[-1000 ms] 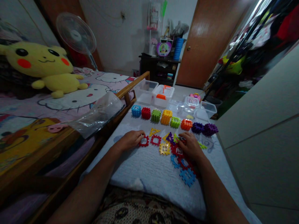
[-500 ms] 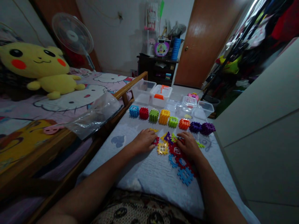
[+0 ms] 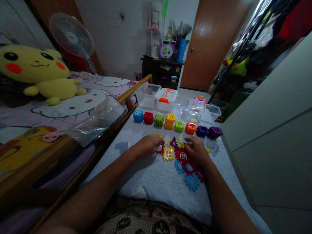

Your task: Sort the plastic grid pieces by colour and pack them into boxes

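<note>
Flat plastic puzzle tiles lie on a white quilted mat [image 3: 151,178]. My left hand [image 3: 148,145] rests on the mat with its fingers curled, closed on a red frame tile [image 3: 160,150] that peeks out from under it. My right hand [image 3: 198,150] lies with bent fingers over a cluster of tiles; what it grips is hidden. Between the hands are a yellow window tile [image 3: 168,154], a purple triangle tile [image 3: 174,142] and a red window tile [image 3: 183,156]. A blue tile [image 3: 192,181] lies beside my right wrist. Behind stands a row of built cubes, from a blue cube [image 3: 138,116] to a purple cube [image 3: 214,132].
Clear plastic boxes, one with an orange latch [image 3: 167,96], stand behind the cubes. A crumpled plastic bag [image 3: 98,118] hangs over the wooden bed rail [image 3: 131,91] on the left. A yellow plush toy [image 3: 36,70] and a fan [image 3: 71,35] are on the bed side. A grey panel [image 3: 268,117] bounds the right.
My left hand has slid right from the mat's left part toward the tile cluster, taking the red frame tile along. My right hand has stayed on the cluster.
</note>
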`<action>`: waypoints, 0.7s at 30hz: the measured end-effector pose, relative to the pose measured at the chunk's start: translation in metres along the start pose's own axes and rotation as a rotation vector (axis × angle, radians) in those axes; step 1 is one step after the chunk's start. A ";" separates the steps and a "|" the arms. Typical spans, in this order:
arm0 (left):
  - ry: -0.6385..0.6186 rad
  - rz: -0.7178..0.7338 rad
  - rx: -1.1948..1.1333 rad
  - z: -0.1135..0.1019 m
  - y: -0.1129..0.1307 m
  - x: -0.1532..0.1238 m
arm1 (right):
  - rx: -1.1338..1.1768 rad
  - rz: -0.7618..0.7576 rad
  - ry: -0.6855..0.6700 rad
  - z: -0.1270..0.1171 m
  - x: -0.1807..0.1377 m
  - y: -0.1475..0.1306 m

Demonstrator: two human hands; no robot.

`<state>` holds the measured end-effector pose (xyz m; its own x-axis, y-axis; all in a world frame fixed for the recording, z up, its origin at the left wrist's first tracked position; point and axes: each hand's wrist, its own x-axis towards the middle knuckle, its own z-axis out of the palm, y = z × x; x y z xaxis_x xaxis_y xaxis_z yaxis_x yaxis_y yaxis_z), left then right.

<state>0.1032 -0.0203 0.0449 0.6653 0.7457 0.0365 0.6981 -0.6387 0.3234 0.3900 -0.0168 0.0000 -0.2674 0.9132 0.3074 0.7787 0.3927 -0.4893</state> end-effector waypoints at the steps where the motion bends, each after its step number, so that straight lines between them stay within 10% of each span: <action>1: -0.042 -0.003 -0.006 0.001 0.001 0.000 | -0.001 0.003 0.000 0.000 0.000 0.000; 21: -0.009 -0.018 0.017 -0.005 0.007 -0.012 | 0.007 -0.001 0.001 -0.002 -0.001 -0.005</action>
<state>0.0986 -0.0324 0.0514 0.6546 0.7556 0.0218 0.7148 -0.6281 0.3074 0.3879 -0.0201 0.0036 -0.2676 0.9126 0.3091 0.7745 0.3945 -0.4944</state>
